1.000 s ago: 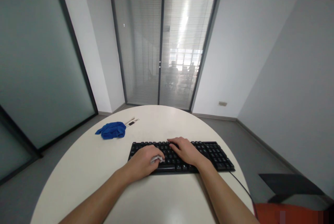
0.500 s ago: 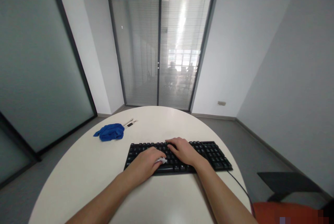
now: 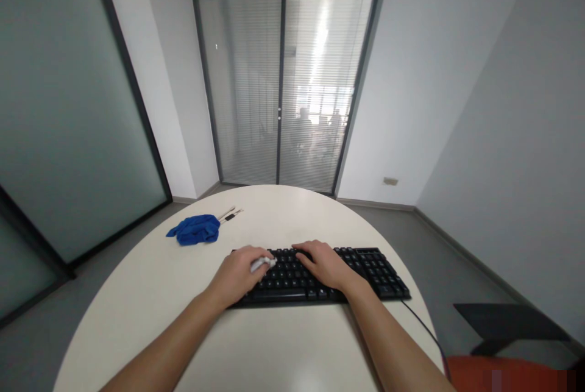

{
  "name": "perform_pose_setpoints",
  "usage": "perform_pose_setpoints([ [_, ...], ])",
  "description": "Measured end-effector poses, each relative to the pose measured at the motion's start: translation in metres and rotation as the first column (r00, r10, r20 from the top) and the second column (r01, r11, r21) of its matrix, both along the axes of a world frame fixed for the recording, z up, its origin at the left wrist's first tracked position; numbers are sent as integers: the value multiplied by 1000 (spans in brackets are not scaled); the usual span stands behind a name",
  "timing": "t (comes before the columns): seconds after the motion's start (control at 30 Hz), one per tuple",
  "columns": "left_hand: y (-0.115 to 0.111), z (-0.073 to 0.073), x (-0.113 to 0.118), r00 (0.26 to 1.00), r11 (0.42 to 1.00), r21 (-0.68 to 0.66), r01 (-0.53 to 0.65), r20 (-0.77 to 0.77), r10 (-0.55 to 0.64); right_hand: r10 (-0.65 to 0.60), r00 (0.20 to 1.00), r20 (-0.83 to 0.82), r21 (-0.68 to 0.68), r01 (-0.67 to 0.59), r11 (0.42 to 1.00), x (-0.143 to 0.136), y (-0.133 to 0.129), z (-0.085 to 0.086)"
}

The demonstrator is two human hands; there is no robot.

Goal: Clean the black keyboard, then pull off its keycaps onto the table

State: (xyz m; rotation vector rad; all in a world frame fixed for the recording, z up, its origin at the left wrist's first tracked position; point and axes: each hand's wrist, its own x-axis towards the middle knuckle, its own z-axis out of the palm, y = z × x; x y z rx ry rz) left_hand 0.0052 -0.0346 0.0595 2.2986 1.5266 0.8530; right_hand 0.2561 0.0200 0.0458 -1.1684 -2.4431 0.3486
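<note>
A black keyboard [image 3: 286, 294] lies across the white round table [image 3: 256, 349]. My left hand [image 3: 238, 273] is over the keyboard's left end, its fingers closed on a crumpled white wipe [image 3: 262, 263] that shows between thumb and fingers. Resting on the upper middle keys is my right hand [image 3: 322, 263], fingers bent over the back edge and thumb apart from them; nothing shows in it. The cable runs from the keyboard's right side over the table edge.
A blue cloth [image 3: 197, 230] lies at the back left of the table, with thin tools [image 3: 230, 217] beside it. At the lower right is a red chair [image 3: 498, 374] with a black armrest [image 3: 509, 320]. Glass doors stand behind the table.
My left hand has moved left and farther back over the keyboard with the white wipe, uncovering more of the middle keys. My right hand has stayed nearly where it was.
</note>
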Motion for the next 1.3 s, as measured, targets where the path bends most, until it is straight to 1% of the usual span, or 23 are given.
perform_pose_setpoints([
  [0.07, 9, -5, -10, 986, 985, 49, -165, 0, 165, -1, 1000, -1, 1, 1, 1000, 0, 0, 0],
  [0.1, 13, -8, -14, 976, 974, 65, -218, -8, 219, 0, 1000, -2, 2, 0, 1000, -1, 0, 1],
  [0.2, 22, -16, -22, 956, 956, 66, -287, -53, 290, 2, 1000, -6, 5, -2, 1000, -1, -1, 0],
  [0.3, 26, -21, -22, 948, 955, 27, -294, -119, 295, -4, 1000, -6, 4, 4, 1000, -2, -1, 0],
  [0.4, 26, -19, -19, 945, 962, 19, -273, -182, 272, -4, 1000, -6, 7, 4, 1000, -1, -1, 1],
  [0.63, 21, -6, -20, 950, 984, 33, -176, -257, 179, -8, 1000, -2, -3, 8, 1000, -1, 0, 0],
  [0.77, 19, -6, -20, 953, 992, 46, -117, -277, 125, -3, 1000, -7, 1, 3, 1000, -2, -1, 1],
  [1.0, 16, -6, -17, 954, 999, 30, -34, -297, 42, 4, 1000, -9, 4, -4, 1000, -2, -2, 4],
  [1.17, 15, -3, -17, 944, 999, 40, 4, -329, 10, -3, 1000, -13, 1, 3, 1000, -2, -1, 2],
  [1.3, 12, 1, -14, 927, 998, 30, 63, -373, -47, -4, 1000, -14, -9, 4, 1000, -3, 1, -1],
])
